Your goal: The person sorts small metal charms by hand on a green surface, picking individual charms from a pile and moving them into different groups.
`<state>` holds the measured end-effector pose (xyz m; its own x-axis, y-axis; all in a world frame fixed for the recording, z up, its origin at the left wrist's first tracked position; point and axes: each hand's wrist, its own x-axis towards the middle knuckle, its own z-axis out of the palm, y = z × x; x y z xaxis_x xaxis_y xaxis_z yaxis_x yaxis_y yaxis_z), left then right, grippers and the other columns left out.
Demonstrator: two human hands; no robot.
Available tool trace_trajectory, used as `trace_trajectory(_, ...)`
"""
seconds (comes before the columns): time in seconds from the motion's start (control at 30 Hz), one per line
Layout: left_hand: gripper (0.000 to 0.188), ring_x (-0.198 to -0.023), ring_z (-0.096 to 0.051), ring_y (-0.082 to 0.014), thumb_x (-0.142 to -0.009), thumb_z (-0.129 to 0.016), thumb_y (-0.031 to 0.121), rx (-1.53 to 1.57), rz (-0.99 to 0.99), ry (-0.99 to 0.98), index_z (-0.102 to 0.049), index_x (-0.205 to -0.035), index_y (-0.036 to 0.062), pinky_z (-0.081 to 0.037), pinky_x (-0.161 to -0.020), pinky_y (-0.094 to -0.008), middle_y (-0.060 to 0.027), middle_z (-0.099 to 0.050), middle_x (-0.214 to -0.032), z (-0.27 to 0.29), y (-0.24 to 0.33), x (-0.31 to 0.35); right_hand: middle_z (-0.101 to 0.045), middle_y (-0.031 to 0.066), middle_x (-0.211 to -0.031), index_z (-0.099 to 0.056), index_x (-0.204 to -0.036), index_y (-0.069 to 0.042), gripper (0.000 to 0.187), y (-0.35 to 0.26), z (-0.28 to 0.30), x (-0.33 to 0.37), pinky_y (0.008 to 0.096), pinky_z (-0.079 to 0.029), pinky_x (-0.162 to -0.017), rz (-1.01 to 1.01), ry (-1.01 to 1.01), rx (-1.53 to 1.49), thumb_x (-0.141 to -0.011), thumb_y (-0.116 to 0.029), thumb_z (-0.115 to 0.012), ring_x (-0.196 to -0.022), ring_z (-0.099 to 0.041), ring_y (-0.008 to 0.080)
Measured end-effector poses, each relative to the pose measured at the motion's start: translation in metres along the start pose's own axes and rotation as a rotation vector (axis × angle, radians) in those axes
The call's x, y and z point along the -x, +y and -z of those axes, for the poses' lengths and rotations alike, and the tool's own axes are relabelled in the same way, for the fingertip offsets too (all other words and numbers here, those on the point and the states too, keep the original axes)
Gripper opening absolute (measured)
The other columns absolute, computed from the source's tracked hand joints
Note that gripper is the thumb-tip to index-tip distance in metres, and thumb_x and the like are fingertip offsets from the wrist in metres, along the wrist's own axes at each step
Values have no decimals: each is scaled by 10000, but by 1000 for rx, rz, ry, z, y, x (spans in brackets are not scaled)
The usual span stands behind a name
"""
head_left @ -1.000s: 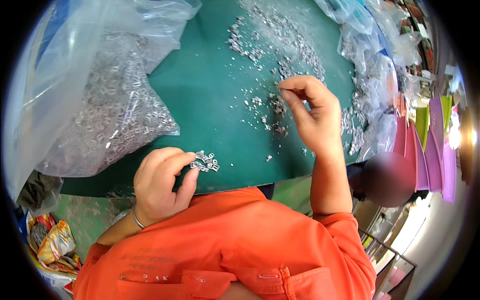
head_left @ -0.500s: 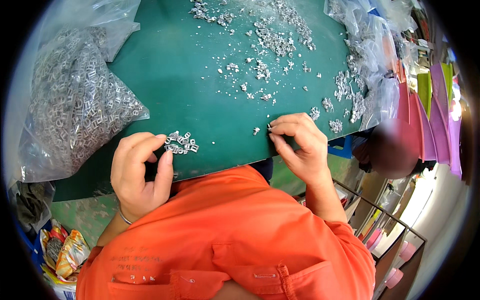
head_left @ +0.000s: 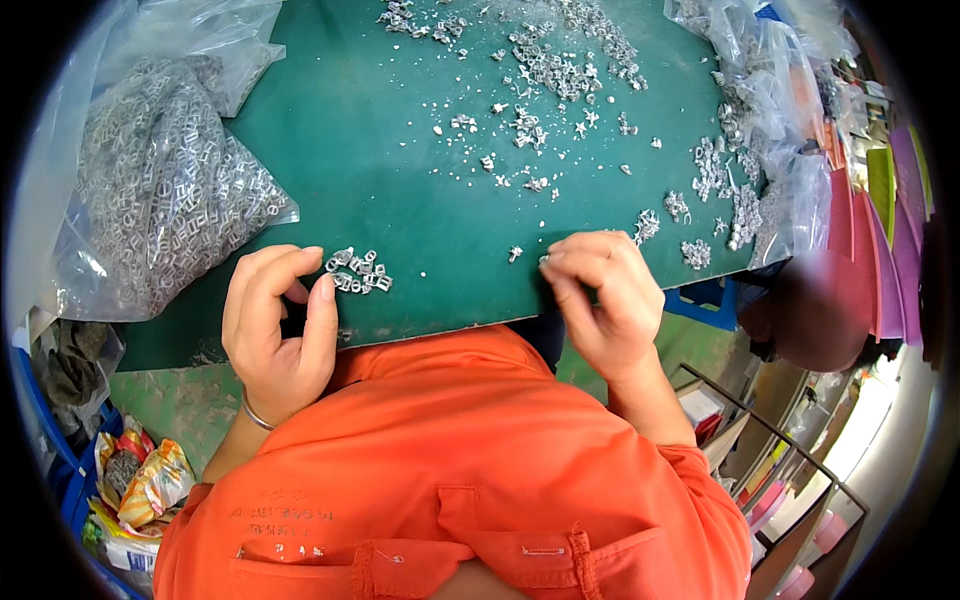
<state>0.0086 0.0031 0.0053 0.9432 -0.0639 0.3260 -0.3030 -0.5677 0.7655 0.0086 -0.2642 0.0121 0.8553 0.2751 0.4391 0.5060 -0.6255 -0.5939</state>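
Beside a small pile of silvery metal pieces (head_left: 360,270), my left hand (head_left: 278,325) rests at the table's near edge. Its thumb and forefinger are curved and apart, the tips close to the pile. My right hand (head_left: 608,300) is further right, over the same edge, thumb and fingertips pinched together. A tiny silvery metal piece (head_left: 544,260) shows at those fingertips; most of it is hidden. Just left of them lies one loose metal piece (head_left: 515,254) on the green table (head_left: 440,225).
A big clear bag (head_left: 170,190) full of metal pieces sits at the left. Scattered metal pieces (head_left: 560,70) and crumbs cover the far table. More clear bags (head_left: 790,200) line the right edge, near a blue stool (head_left: 703,303). A person's head (head_left: 820,310) is beyond it.
The whole view has shifted slightly. Both hands keep nearly the same pose beside the pile and the loose piece; the right fingers have turned a little.
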Motion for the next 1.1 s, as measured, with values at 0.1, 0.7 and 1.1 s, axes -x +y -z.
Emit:
trace_trajectory(0.1, 228, -587, -468, -135, -735, -635, -77, -6, -18, 6, -600, -948, -6, -373, -515, -245, -109, -597, -871, -1, 0, -1, -578, 84, -836, -617, -826, -17, 224, -7, -12, -6, 328, -452, -607, 148, -90, -59, -626, 66, -675, -703, -546, 244)
trace_trajectory(0.7, 209, -615, -441, -94, -760, -609, -94, -15, 24, 5, -596, -944, 5, -334, -542, -213, -83, -590, -882, -3, 2, 1, -596, 65, -860, -625, -848, -33, 231, -3, -15, -1, 329, -417, -644, 135, -95, -54, -639, 39, -689, -761, -569, 230)
trace_trajectory(1.1, 206, -589, -484, -127, -742, -627, -74, -8, 26, 46, -609, -931, 4, -364, -499, -233, -94, -598, -861, -2, 1, 2, -605, 88, -824, -615, -835, -20, 208, 16, -16, -34, 336, -450, -646, 25, 146, 67, -666, 75, -692, -722, -566, 258)
